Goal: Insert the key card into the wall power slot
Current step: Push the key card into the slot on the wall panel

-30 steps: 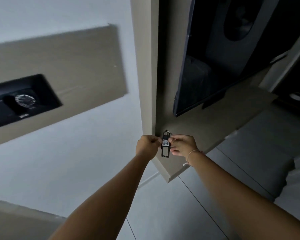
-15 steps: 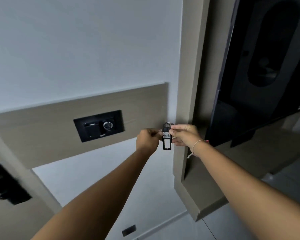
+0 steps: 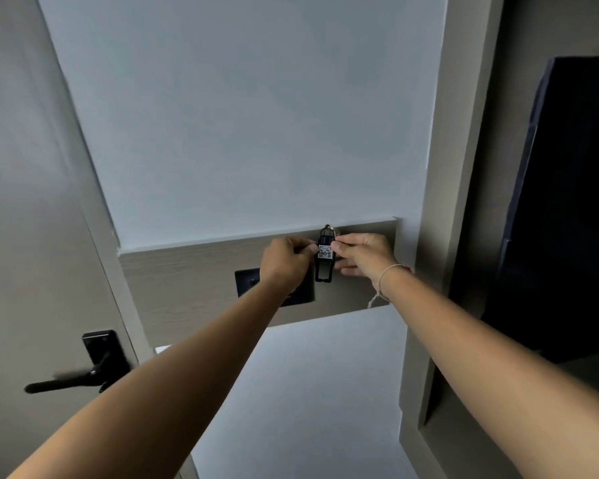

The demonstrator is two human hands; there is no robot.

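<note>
- Hands meet in front of a wood-grain wall panel (image 3: pixel 194 281), both arms stretched forward from the lower corners of the view.
- The left hand (image 3: pixel 284 261) is curled, its grip pinching the left edge of a black key tag (image 3: pixel 325 259) between thumb and fingertips.
- The right hand (image 3: pixel 362 254) pinches the tag's right edge, so both grips are clenched on the same item; a thin pale bracelet (image 3: pixel 388 274) circles the right wrist.
- The key tag hangs upright between the two hands, with a white label bearing handwriting on its middle and a small metal ring at its top; its lower end is an open black frame.
- The tag sits near the panel's upper edge, toward the panel's right end, and is held in the air in front of the panel rather than in any slot.
- A black wall plate (image 3: pixel 248 281) is set in the panel just below and left of the tag; the left hand and forearm cover most of it, so its slot cannot be made out.
- A door (image 3: pixel 32 202) stands along the left edge of the view, with a black lever handle (image 3: pixel 73 380) on a black backplate near its lower part.
- A dark flat screen (image 3: pixel 567 202) fills a recess at the right edge.
</note>
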